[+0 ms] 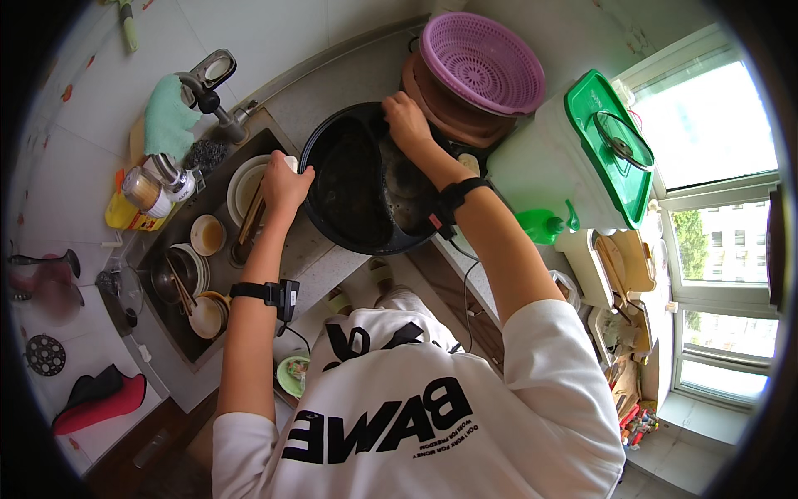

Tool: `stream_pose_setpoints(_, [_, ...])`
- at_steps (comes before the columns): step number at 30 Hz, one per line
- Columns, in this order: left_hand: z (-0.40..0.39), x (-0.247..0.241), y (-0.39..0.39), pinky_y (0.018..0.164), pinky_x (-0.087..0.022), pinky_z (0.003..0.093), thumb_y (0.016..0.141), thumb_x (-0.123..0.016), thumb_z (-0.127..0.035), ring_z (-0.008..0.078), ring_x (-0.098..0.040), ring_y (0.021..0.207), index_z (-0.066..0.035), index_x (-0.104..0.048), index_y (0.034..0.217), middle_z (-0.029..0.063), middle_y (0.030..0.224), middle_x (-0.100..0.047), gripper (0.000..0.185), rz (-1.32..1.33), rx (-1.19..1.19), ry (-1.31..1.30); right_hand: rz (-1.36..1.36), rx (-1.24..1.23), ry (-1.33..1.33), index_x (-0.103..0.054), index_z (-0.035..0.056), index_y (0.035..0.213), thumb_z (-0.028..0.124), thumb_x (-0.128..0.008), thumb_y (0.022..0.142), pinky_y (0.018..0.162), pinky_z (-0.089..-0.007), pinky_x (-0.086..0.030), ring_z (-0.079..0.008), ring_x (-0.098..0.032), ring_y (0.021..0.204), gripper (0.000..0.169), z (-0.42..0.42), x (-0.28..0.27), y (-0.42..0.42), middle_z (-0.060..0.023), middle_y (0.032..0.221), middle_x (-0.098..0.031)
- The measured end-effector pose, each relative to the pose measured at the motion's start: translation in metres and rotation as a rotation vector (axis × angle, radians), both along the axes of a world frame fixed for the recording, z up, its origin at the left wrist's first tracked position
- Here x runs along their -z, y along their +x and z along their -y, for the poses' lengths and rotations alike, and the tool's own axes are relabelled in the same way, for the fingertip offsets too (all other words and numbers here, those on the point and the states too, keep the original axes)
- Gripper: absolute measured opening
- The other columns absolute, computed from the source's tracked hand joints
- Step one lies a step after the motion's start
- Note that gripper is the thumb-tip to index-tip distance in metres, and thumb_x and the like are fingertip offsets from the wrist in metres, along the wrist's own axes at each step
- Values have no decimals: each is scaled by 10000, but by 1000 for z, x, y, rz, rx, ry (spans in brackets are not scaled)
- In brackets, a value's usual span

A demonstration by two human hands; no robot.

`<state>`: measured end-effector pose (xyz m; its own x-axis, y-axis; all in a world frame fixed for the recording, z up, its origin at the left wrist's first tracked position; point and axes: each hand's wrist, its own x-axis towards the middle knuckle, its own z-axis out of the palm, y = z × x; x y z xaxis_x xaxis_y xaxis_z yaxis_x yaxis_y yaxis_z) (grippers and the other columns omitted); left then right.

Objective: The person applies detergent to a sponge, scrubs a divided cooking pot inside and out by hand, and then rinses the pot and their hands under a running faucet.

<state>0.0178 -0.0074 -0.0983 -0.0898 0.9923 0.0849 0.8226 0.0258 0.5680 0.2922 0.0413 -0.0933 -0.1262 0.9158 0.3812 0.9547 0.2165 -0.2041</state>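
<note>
A black divided hot pot pan (349, 187) with a curved partition is in front of me, over the counter beside the sink. A little murky liquid with foam shows in its right compartment. My right hand (406, 121) is curled over the pan's far rim. At the pan's left side, my left hand (285, 187) grips the edge, thumb against the rim; the part inside its fingers is hidden. A small white piece shows by those fingers, not clear enough to name. Beneath the left hand, white bowls (243, 181) and wooden chopsticks (251, 218) lie in the sink.
The sink (206, 355) also holds a bowl of brownish liquid (209, 236) and stacked bowls (207, 317). A faucet (230, 128) stands behind. To the right are a purple colander (483, 62), a green-lidded bin (608, 150) and a green pump bottle (542, 226).
</note>
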Motion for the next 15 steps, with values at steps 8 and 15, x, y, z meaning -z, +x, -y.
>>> stream_pose_setpoints(8, [3,3,7,780,-525,498,714,-802,-297,414,-656,907,15,-550,970,224,973,-667,476,12,-11,-3,694,282,-331,-681,-55,996,126,-642,841,775,-388,-574,-312,-674,845,241,77,31,7,-327,1260,-519])
stream_pose_setpoints(15, [3,2,12,764,-520,499,712,-811,-320,430,-651,892,3,-548,978,231,931,-673,494,25,-4,-5,492,125,-584,-687,54,1049,143,-653,820,779,-465,-557,-379,-648,918,249,84,74,29,-183,1210,-578])
